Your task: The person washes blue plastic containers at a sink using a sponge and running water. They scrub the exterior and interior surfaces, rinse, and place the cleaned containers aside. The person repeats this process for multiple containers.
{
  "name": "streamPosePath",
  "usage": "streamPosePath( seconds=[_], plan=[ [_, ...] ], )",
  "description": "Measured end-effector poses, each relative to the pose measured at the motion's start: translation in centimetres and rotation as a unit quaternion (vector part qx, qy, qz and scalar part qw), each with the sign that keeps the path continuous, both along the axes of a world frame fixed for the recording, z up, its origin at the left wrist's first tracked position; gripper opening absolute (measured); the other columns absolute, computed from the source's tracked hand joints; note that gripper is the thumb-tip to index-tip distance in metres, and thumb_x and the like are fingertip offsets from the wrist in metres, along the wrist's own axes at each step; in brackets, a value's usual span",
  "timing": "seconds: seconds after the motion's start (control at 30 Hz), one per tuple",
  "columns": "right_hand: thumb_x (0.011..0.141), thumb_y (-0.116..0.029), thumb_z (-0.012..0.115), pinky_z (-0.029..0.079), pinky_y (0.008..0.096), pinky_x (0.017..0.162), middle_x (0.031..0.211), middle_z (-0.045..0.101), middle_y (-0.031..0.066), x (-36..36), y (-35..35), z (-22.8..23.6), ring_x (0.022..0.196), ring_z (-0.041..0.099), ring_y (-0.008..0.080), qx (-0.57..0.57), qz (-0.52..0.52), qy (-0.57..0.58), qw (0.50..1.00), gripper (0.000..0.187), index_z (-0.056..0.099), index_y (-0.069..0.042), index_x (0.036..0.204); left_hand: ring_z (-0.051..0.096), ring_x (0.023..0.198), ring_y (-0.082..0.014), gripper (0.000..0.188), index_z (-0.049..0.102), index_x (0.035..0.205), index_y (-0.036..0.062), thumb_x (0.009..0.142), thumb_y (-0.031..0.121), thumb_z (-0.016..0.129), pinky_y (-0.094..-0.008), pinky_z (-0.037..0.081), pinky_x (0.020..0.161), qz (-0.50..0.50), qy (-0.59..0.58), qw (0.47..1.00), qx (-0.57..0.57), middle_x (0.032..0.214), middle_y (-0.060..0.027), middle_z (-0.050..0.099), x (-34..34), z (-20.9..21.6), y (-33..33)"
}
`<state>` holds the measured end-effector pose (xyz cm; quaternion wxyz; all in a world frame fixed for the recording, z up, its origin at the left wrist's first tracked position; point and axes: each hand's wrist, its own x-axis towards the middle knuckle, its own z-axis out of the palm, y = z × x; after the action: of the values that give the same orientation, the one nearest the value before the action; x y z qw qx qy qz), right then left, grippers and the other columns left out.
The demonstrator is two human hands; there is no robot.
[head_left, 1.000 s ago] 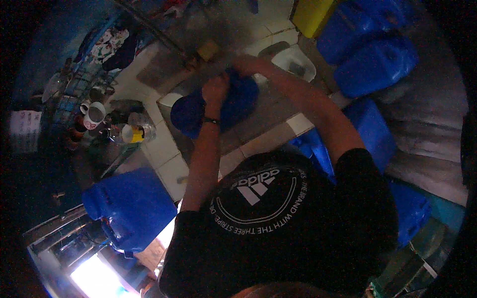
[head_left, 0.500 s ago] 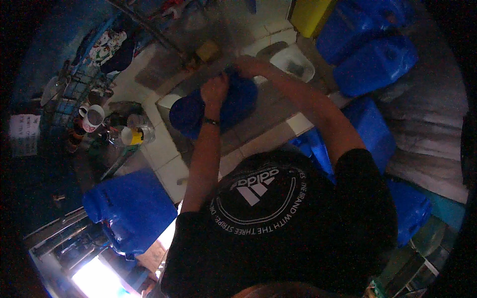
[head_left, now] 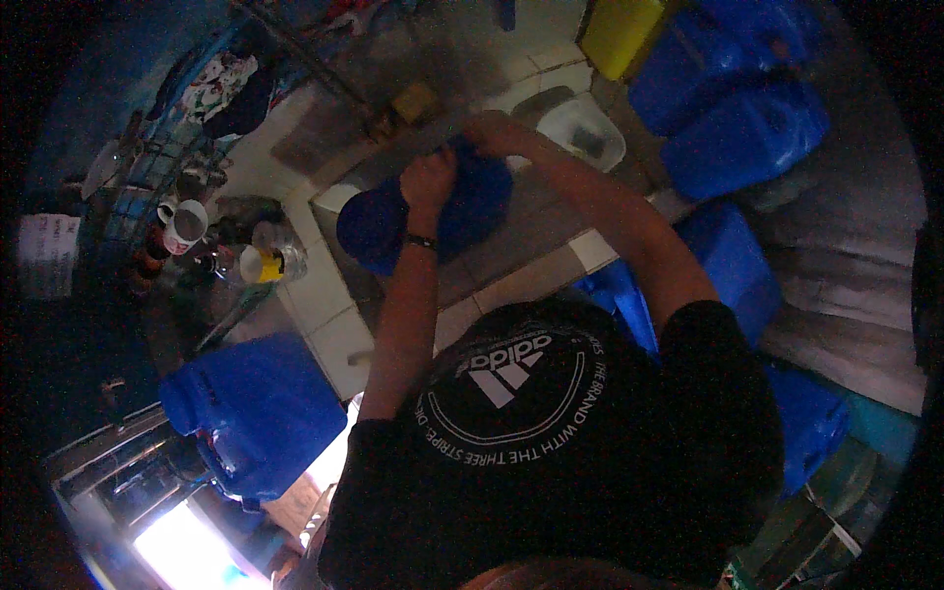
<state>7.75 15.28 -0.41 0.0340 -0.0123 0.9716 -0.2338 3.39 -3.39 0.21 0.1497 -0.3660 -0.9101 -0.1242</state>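
Observation:
A dark blue plastic container (head_left: pixel 472 205) with a rounded end lies in a tiled basin (head_left: pixel 536 231) in front of me. My left hand (head_left: pixel 429 178) is closed at its far edge, with a dark band on the wrist. Close beside it, my right hand (head_left: pixel 494 134) reaches over from the right, its fingers bent down onto the far side of the container. Both hands touch the container. The spot between the fingertips is too dark to show which part they grip.
Large blue jerrycans stand at the right (head_left: pixel 742 136) and lower left (head_left: pixel 261 413). A yellow container (head_left: pixel 618 37) stands at the far right, near a pale basin (head_left: pixel 580 133). Cups (head_left: pixel 185 228) and a clear jar (head_left: pixel 277 253) sit on the left, below a wire rack (head_left: pixel 147 182).
Both hands keep almost the same place on the blue container. The view has shifted very slightly.

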Motion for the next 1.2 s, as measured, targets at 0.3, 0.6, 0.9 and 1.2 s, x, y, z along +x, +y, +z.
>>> streamPosePath(
  seconds=[0.3, 0.6, 0.9, 1.2],
  plan=[
    [0.074, -0.033, 0.068, 0.044, 0.0463, 0.085, 0.101, 0.062, 0.0167, 0.5, 0.5, 0.3, 0.097, 0.058, 0.0347, -0.041, -0.072, -0.078, 0.993, 0.048, 0.059, -0.009, 0.115, 0.063, 0.054, -0.0354, 0.046, 0.066, 0.059, 0.0058, 0.087, 0.039, 0.049, -0.0462, 0.053, 0.051, 0.009, -0.026, 1.000, 0.007, 0.060, -0.0173, 0.062, -0.2, -0.1, 0.3],
    [0.085, -0.025, 0.057, 0.046, 0.0452, 0.085, 0.109, 0.060, 0.0168, 1.4, -0.1, -0.1, 0.100, 0.058, 0.0332, -0.044, -0.016, 0.012, 0.999, 0.032, 0.060, -0.006, 0.110, 0.064, 0.058, -0.0378, 0.050, 0.068, 0.064, 0.0040, 0.088, 0.041, 0.046, -0.0461, 0.054, 0.056, 0.034, -0.060, 0.998, -0.004, 0.066, -0.0190, 0.065, 0.3, 0.6, 0.3],
    [0.087, -0.026, 0.055, 0.047, 0.0420, 0.075, 0.099, 0.060, 0.0126, 0.4, 0.0, -1.6, 0.084, 0.057, 0.0300, 0.130, 0.044, 0.289, 0.948, 0.022, 0.060, -0.009, 0.098, 0.066, 0.066, -0.0358, 0.049, 0.069, 0.069, 0.0038, 0.089, 0.041, 0.044, -0.0469, 0.054, 0.063, 0.055, -0.105, 0.992, -0.034, 0.072, -0.0181, 0.066, 0.7, 1.5, 0.3],
    [0.091, -0.027, 0.048, 0.036, 0.0263, 0.040, 0.069, 0.054, 0.0062, 0.7, -1.9, 0.3, 0.053, 0.048, 0.0155, -0.783, -0.276, 0.007, 0.556, 0.022, 0.055, -0.007, 0.085, 0.064, 0.057, -0.0327, 0.047, 0.067, 0.062, 0.0049, 0.087, 0.039, 0.048, -0.0434, 0.052, 0.053, 0.005, -0.014, 1.000, -0.001, 0.063, -0.0167, 0.064, 0.8, 1.1, 0.0]
  ],
)
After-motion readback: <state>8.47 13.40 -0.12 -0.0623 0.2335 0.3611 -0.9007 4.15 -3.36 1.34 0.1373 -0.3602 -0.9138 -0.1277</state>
